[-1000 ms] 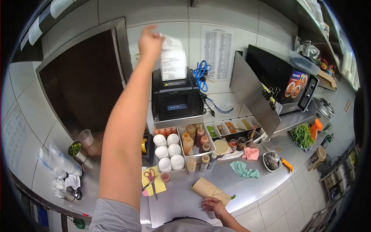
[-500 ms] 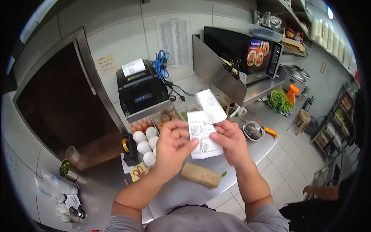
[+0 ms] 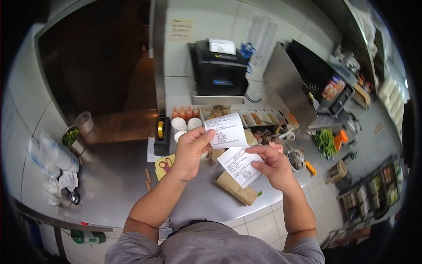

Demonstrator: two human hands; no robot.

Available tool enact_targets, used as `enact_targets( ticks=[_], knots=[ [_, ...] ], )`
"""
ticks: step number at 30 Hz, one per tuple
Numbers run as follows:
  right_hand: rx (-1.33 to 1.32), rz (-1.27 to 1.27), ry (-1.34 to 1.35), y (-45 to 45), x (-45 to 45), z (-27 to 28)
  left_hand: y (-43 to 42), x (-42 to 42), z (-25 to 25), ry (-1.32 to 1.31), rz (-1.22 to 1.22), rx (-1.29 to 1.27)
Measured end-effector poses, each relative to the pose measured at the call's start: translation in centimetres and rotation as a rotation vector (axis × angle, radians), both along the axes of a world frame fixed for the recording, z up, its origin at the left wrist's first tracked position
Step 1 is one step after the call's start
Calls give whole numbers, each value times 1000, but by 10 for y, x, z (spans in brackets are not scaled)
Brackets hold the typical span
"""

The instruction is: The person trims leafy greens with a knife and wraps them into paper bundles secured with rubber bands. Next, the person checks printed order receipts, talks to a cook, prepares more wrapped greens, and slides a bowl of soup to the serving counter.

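My left hand [image 3: 193, 147] pinches the edge of a printed receipt [image 3: 227, 130], thumb on its face. Lower and to the right, my right hand [image 3: 273, 165] grips a second printed receipt [image 3: 241, 166] between thumb and fingers. The two slips are held apart at slightly different tilts, their printed sides up. Below the second one, a folded brown paper bag [image 3: 237, 190] lies on the steel counter [image 3: 195, 204], with a bit of green showing at its right end. White cups [image 3: 179, 124] stand behind my left hand, partly hidden by it.
A black receipt printer [image 3: 221, 70] sits on a shelf above sauce bottles [image 3: 182, 113] and ingredient trays. A tape dispenser [image 3: 161, 134] and red scissors [image 3: 166, 164] are at left. Leafy greens [image 3: 325, 143] and a bowl [image 3: 296, 159] stand at right. Part of another person shows lower right.
My left hand has taken one receipt, and the two slips that overlapped in my right hand are now separated. The view has turned left, showing more of the counter's left side.
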State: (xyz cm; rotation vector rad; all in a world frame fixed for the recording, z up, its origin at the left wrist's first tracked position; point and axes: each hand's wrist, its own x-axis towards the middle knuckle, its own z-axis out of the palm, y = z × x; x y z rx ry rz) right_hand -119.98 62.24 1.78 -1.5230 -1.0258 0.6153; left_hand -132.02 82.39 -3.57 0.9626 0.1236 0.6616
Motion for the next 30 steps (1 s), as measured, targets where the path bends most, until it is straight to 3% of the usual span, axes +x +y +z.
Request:
enact_targets(
  ticks=[1, 3, 5, 7, 9, 11, 13, 15, 21, 25, 27, 29, 30],
  knots=[
    [-6, 31, -22, 6, 2, 4, 5, -7, 3, -22, 31, -6],
    [-144, -124, -723, 22, 9, 13, 15, -24, 9, -26, 228, -25],
    [-46, -141, -723, 47, -1, 46, 36, -46, 6, -85, 277, -16],
    [138, -119, -1210, 75, 1, 93, 52, -66, -2, 26, 362, 57],
    [338, -177, -1435, 103, -11, 151, 57, -84, -5, -13, 375, 92],
    [710, -254, -1522, 140, -9, 208, 54, -98, 0, -64, 390, 43],
    [873, -333, -1123, 167, -19, 261, 55, -110, -5, -66, 365, 24],
    [1006, -225, -651, 202, -10, 326, 62, -125, -10, -71, 317, 32],
    [887, -283, -476, 231, -20, 381, 76, -149, -8, -59, 307, 72],
    [1274, -251, -491, 230, -34, 377, 75, -158, -8, -62, 289, 84],
    [1004, -347, -507, 228, -29, 367, 74, -162, -7, -77, 282, 83],
    [805, -340, -337, 228, -22, 364, 74, -169, -6, -64, 237, 100],
    [807, -339, -338, 226, -25, 367, 75, -171, -6, -65, 238, 102]
  ],
)
